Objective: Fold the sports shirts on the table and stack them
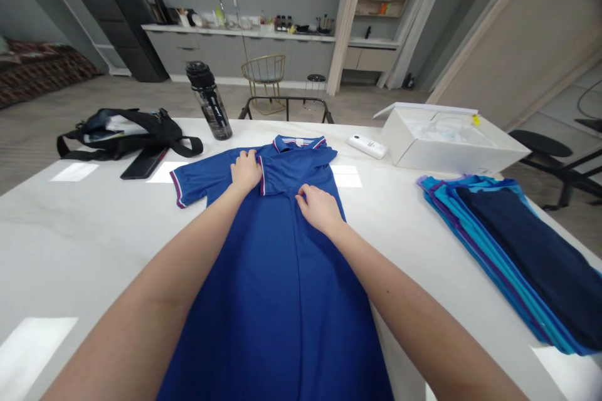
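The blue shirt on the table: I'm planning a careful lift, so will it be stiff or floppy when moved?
The blue shirt would probably sag when lifted, since one sleeve lies folded inward over it with soft creases. Pushed, it may bunch up rather than slide whole, as its thin-looking cloth lies flat on the white table.

A white, faintly veined tabletop point(84, 250) carries a royal-blue short-sleeved fabric shirt point(273, 301). Left of the shirt lie a black fabric bag point(136, 141) and a flat black rectangular device point(141, 164); a black-capped cylindrical bottle point(215, 109) stands nearer the shirt. Right of the shirt are a white oblong device point(367, 146), an open white box point(433, 153) and stacked folded blue, purple and navy garments point(531, 250).
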Demonstrator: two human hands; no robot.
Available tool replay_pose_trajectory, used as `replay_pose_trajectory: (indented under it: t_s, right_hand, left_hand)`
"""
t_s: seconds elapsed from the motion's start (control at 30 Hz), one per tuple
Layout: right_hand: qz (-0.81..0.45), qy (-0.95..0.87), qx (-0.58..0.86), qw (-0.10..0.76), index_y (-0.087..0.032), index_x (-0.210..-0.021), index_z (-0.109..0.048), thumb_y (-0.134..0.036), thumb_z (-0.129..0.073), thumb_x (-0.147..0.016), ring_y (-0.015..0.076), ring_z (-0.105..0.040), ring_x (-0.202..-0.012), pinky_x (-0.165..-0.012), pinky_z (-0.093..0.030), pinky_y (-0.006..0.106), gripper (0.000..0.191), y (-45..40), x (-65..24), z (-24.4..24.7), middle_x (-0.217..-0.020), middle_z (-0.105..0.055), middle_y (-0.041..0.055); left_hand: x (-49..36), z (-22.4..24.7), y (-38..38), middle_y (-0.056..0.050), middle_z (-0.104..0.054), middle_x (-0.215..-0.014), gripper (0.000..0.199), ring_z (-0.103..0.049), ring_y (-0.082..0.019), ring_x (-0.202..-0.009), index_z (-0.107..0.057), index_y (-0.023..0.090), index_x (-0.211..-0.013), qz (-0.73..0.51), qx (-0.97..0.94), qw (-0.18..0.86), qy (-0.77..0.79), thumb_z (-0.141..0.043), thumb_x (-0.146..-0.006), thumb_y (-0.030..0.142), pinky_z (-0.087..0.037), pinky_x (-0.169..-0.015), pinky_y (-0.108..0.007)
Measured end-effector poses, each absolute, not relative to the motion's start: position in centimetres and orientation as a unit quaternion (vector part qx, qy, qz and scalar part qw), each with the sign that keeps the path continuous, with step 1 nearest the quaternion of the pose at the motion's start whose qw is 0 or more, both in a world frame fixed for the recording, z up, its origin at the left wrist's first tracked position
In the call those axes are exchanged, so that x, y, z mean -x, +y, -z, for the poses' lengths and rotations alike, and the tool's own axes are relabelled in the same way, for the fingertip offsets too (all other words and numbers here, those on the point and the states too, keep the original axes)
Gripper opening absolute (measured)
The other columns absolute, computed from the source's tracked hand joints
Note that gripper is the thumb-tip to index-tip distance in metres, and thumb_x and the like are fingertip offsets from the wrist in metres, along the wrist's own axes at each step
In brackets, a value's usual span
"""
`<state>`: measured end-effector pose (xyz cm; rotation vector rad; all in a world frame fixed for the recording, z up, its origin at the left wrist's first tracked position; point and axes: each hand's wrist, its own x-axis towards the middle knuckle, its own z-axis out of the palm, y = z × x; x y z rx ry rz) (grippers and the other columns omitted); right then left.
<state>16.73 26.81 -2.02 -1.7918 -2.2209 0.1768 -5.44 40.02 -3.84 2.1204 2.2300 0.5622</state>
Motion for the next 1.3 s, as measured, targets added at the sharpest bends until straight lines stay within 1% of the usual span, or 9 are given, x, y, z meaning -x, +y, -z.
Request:
replay_pose_trajectory:
  t_s: [0.1,0.27,0.47,0.73,0.9,1.0,1.1,1.2,1.3]
  right_hand:
    - [-0.059,-0.777,0.611,0.139,-0.025,-0.105,-0.063,-0.034,-0.047,-0.102,0.0225,-0.068,-0.092,-0.073,-0.047,0.031,0.018,28.2,-15.6,1.7,-0.106,-0.073,0.0044]
    - [-0.078,-0.804,0.574,0.135,-0.026,-0.104,-0.064,-0.032,-0.049,-0.101,0.0236,-0.068,-0.094,-0.075,-0.048,0.031,0.017,30.6,-10.9,1.8,-0.108,-0.073,0.0043]
    - [-0.090,-0.828,0.540,0.123,-0.026,-0.112,-0.066,-0.026,-0.049,-0.099,0.0238,-0.066,-0.103,-0.086,-0.049,0.034,0.021,35.6,-3.5,2.1,-0.115,-0.071,0.0062]
    - [-0.036,-0.796,0.593,0.113,-0.026,-0.132,-0.061,-0.035,-0.040,-0.104,0.0305,-0.052,-0.123,-0.100,-0.042,0.050,0.036,45.0,0.4,2.6,-0.134,-0.060,0.0136]
    - [-0.015,-0.794,0.602,0.084,-0.031,-0.147,-0.050,-0.041,-0.040,-0.104,0.0339,-0.047,-0.127,-0.102,-0.038,0.058,0.044,49.0,0.9,3.2,-0.139,-0.054,0.0154]
    - [-0.030,-0.819,0.570,0.063,-0.034,-0.140,-0.057,-0.044,-0.046,-0.102,0.0347,-0.044,-0.128,-0.103,-0.036,0.059,0.040,50.3,1.8,3.4,-0.138,-0.053,0.0142]
    - [-0.033,-0.832,0.548,0.078,-0.028,-0.124,-0.067,-0.038,-0.050,-0.101,0.0337,-0.045,-0.125,-0.102,-0.036,0.058,0.030,50.8,2.7,3.6,-0.131,-0.056,0.0145]
    - [-0.033,-0.832,0.544,0.104,-0.022,-0.110,-0.069,-0.029,-0.049,-0.101,0.0329,-0.048,-0.120,-0.100,-0.037,0.056,0.024,50.6,2.9,3.6,-0.124,-0.060,0.0153]
    - [-0.037,-0.824,0.543,0.157,-0.021,-0.108,-0.066,-0.026,-0.044,-0.101,0.0319,-0.051,-0.116,-0.098,-0.038,0.054,0.023,50.0,2.2,3.0,-0.122,-0.061,0.0146]
  left_hand:
    - [8.2,3.8,39.2,-0.020,-0.057,-0.133,0.044,-0.054,-0.038,-0.123,-0.056,0.018,-0.135,-0.139,-0.678,-0.021,0.722,-0.043,-0.094,0.026,-0.044,-0.098,-0.056]
    - [13.2,3.7,38.2,-0.019,-0.058,-0.136,0.042,-0.053,-0.036,-0.124,-0.058,0.019,-0.133,-0.120,-0.664,-0.035,0.737,-0.039,-0.097,0.029,-0.040,-0.101,-0.056]
    - [19.2,3.6,37.4,-0.019,-0.059,-0.135,0.041,-0.053,-0.037,-0.124,-0.058,0.019,-0.133,-0.112,-0.616,-0.039,0.779,-0.038,-0.098,0.029,-0.037,-0.104,-0.057]
    - [25.1,4.6,39.0,-0.020,-0.059,-0.137,0.045,-0.051,-0.037,-0.126,-0.054,0.021,-0.138,-0.102,-0.600,-0.021,0.793,-0.031,-0.100,0.028,-0.031,-0.106,-0.063]
    - [26.4,4.8,40.1,-0.021,-0.061,-0.131,0.042,-0.051,-0.040,-0.124,-0.063,0.018,-0.127,-0.094,-0.576,-0.041,0.811,-0.035,-0.100,0.035,-0.034,-0.102,-0.061]
    - [26.8,4.7,40.5,-0.022,-0.063,-0.128,0.041,-0.051,-0.042,-0.124,-0.067,0.017,-0.120,-0.098,-0.564,-0.050,0.819,-0.044,-0.098,0.042,-0.036,-0.101,-0.060]
    - [26.9,4.1,40.7,-0.021,-0.068,-0.120,0.042,-0.056,-0.041,-0.119,-0.072,0.016,-0.111,-0.121,-0.554,-0.025,0.823,-0.050,-0.094,0.048,-0.038,-0.100,-0.058]
    - [26.4,2.4,40.4,-0.016,-0.073,-0.107,0.039,-0.065,-0.036,-0.107,-0.074,0.019,-0.104,-0.189,-0.537,0.017,0.822,-0.056,-0.091,0.051,-0.047,-0.093,-0.047]
    - [24.6,-0.9,39.8,-0.012,-0.074,-0.094,0.033,-0.067,-0.030,-0.095,-0.074,0.020,-0.093,-0.267,-0.552,0.021,0.790,-0.062,-0.086,0.049,-0.050,-0.084,-0.037]
